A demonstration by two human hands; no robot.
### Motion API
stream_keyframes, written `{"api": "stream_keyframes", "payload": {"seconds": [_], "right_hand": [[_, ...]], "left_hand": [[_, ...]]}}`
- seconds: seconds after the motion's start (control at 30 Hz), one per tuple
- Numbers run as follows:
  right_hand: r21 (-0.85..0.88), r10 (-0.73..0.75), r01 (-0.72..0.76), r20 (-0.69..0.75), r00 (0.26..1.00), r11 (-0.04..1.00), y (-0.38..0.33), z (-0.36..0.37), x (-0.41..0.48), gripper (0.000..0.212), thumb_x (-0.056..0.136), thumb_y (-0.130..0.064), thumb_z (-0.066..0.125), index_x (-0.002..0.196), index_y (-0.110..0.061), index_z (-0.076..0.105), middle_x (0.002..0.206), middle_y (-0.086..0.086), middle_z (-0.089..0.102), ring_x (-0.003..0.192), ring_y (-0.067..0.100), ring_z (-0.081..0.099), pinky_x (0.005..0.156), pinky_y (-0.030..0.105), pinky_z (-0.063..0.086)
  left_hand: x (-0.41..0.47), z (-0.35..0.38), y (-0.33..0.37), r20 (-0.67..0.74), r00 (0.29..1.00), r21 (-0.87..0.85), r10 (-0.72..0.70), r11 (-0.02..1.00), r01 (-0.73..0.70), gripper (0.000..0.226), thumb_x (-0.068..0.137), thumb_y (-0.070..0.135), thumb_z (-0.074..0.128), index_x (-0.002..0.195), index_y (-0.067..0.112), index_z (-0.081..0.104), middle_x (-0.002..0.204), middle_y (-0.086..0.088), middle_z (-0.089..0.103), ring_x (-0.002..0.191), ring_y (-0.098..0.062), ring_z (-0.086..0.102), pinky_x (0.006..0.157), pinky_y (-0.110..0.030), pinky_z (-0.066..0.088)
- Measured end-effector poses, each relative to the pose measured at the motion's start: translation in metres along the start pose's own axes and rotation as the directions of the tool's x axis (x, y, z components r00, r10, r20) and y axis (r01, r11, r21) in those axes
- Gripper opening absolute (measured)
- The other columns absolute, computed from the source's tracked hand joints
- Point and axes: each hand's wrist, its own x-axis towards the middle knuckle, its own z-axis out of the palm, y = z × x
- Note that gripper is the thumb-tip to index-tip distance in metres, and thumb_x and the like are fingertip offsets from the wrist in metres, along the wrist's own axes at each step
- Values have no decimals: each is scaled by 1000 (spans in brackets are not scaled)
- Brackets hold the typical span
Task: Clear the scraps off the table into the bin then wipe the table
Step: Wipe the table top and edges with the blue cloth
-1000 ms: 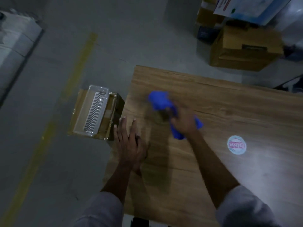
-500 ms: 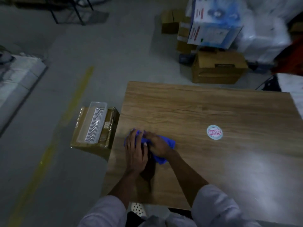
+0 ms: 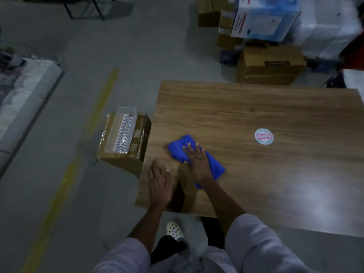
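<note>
Far left: a pale stack of wrapped goods (image 3: 25,89) lies along the edge of the grey floor, blurred.
Floor: a yellow line (image 3: 78,154) runs from the near left corner up toward the middle, well apart from the table.
Cardboard box (image 3: 122,162): it stands on the floor just beside the table's left edge, wrapped in shiny film.
Clear plastic bin (image 3: 123,133): long and narrow, it rests on top of that box, with white wavy ridges showing through it. Whether scraps lie inside I cannot tell.
My left hand (image 3: 159,184): palm down on the table near its front left corner, fingers straight and close together, holding nothing.
My shoe (image 3: 175,230): a white perforated clog shows below the table's front edge, between my two arms.
Blue cloth (image 3: 176,149): bunched on the left part of the tabletop, just right of my left hand and apart from it.
My right hand (image 3: 198,164): flat on the middle of the cloth, fingers straight and slightly spread, pressing it to the wood. Blue sticks out on both sides of it.
Round sticker (image 3: 264,136): pale with pink lettering, flat on the wood to the right of the cloth, well apart from it.
Table (image 3: 246,107): wood grain, with a glare patch at the front right.
Beyond the table: a brown carton (image 3: 269,64) on the floor, with a blue and white printed box (image 3: 264,18) behind it.
</note>
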Motion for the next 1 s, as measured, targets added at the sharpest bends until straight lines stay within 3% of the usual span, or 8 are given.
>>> {"api": "stream_keyframes", "payload": {"seconds": [0.13,0.33,0.5,0.6,0.73,0.8,0.9,1.0], "right_hand": [[268,-56,1,198,979,963,-16,-44,-27,44,103,-23,52,145,-9,54,150,12,53,145,23,40,121,32,25],[190,383,-339,-302,873,922,76,-91,-63,61,101,-39,45,153,-6,41,158,19,41,149,40,31,122,53,25],[-106,243,-278,-264,933,955,29,-17,-31,63,106,-45,26,153,-7,42,160,17,37,149,45,30,123,51,13],[-42,76,-85,-192,978,995,-38,35,-41,56,100,-31,36,151,-9,45,159,14,41,150,37,27,126,42,3],[204,-206,179,116,972,962,-74,37,-76,55,93,-13,52,147,-13,51,155,4,46,150,22,27,127,42,19],[400,-76,4,166,983,916,-51,4,-93,47,96,-16,55,142,-11,55,149,4,52,145,22,41,125,33,26],[437,390,-320,-78,918,841,14,-48,-139,72,96,-64,49,144,-10,54,140,17,61,131,31,57,111,55,43],[293,502,-424,-289,815,857,45,-53,-170,69,98,-56,42,155,-19,40,159,13,40,150,33,33,119,60,30]], "left_hand": [[-14,-11,-7,26,1000,-16,-18,1000,19,67,101,47,38,153,6,36,153,-17,42,141,-29,38,109,-22,25],[-31,-16,-26,104,994,-24,38,999,-36,62,102,48,41,155,17,34,155,-9,40,144,-24,35,116,-37,33],[-45,-14,-25,83,996,-123,30,992,-20,58,100,41,50,150,12,41,151,-11,44,141,-23,40,114,-36,35],[-47,-24,-21,-14,1000,-181,12,983,-14,51,99,39,52,139,8,50,134,-9,53,124,-22,52,104,-34,43],[-56,-41,-17,-116,990,0,81,997,-82,31,99,37,53,111,9,60,107,-10,55,96,-26,55,83,-37,47],[-63,-47,-18,-87,981,3,172,985,-172,29,100,34,51,104,7,60,98,-9,57,89,-25,53,78,-35,43],[-71,-49,-24,-12,978,-47,206,977,-207,35,103,39,45,106,6,57,98,-6,56,87,-23,52,75,-40,46],[-77,-49,-34,-3,985,-72,172,983,-171,44,105,48,38,109,8,57,105,-5,55,93,-22,53,79,-43,49]]}}
